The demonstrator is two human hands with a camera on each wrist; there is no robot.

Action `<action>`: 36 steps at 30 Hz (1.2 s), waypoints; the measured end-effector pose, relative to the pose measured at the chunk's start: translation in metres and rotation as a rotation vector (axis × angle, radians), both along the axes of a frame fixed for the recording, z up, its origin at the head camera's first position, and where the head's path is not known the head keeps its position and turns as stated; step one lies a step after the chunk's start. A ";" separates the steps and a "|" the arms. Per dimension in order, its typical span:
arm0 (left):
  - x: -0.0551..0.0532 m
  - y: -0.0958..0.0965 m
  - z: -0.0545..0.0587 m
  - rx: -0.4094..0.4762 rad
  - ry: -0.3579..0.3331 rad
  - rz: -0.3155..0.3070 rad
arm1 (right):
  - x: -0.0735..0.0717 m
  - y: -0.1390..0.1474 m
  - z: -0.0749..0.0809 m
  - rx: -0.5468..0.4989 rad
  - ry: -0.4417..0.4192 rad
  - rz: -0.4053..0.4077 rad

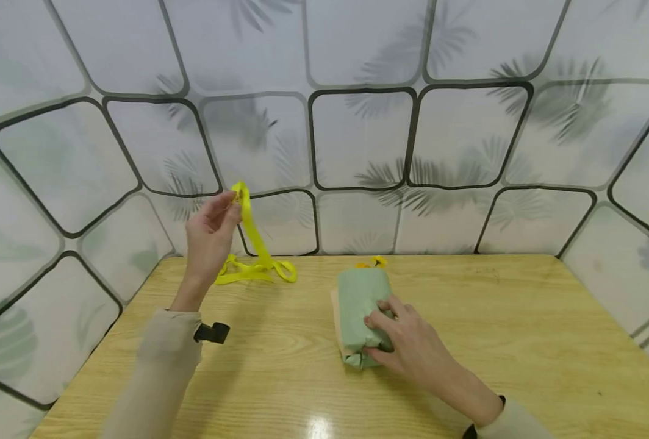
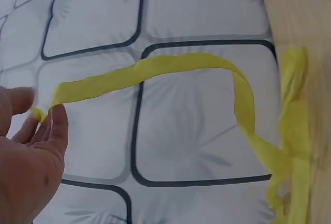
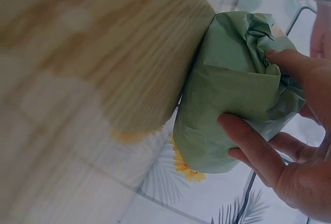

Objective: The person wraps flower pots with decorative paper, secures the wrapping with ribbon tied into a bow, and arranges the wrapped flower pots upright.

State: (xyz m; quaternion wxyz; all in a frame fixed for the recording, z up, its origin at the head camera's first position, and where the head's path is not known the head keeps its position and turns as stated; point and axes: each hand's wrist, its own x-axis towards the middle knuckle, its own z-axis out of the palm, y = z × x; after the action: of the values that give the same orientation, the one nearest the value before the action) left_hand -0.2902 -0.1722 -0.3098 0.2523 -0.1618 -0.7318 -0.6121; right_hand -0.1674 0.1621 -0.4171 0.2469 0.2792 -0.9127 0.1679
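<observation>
L hand (image 1: 210, 235) pinches yellow ribbon (image 1: 254, 233), far L; R hand (image 1: 412, 344) grips green-wrapped pkg (image 1: 358, 305), R of ribbon, flowers (image 1: 379, 261) at far end.

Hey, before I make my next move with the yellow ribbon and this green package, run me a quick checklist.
1. Ribbon in hand: ok. Your left hand pinches the yellow ribbon, raised above the table.
2. Package steadied: ok. Your right hand grips the green paper-wrapped package, which rests on the table.
3. Ribbon laid out straight: not ok. Its lower part lies in loops near the table's far edge.
4. Ribbon touching the package: not ok. They are apart.
5. Yellow flowers clear of your fingers: ok. They show at the package's far end.
6. Package's underside closed: cannot tell. It is hidden.
</observation>
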 end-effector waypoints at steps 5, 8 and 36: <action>-0.007 0.012 -0.029 -0.245 -0.088 0.034 | 0.000 0.000 0.000 -0.001 -0.008 0.002; -0.011 0.017 -0.042 -0.372 -0.051 0.088 | 0.000 -0.001 0.000 -0.002 0.004 0.001; -0.058 0.183 -0.047 -0.566 -0.320 -0.363 | 0.002 -0.001 0.003 0.012 -0.012 -0.005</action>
State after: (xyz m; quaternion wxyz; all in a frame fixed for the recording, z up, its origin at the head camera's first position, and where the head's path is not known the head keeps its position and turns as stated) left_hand -0.3483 0.0103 -0.3573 -0.0324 -0.2546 -0.8616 -0.4379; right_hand -0.1657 0.1610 -0.4143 0.2404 0.2776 -0.9157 0.1635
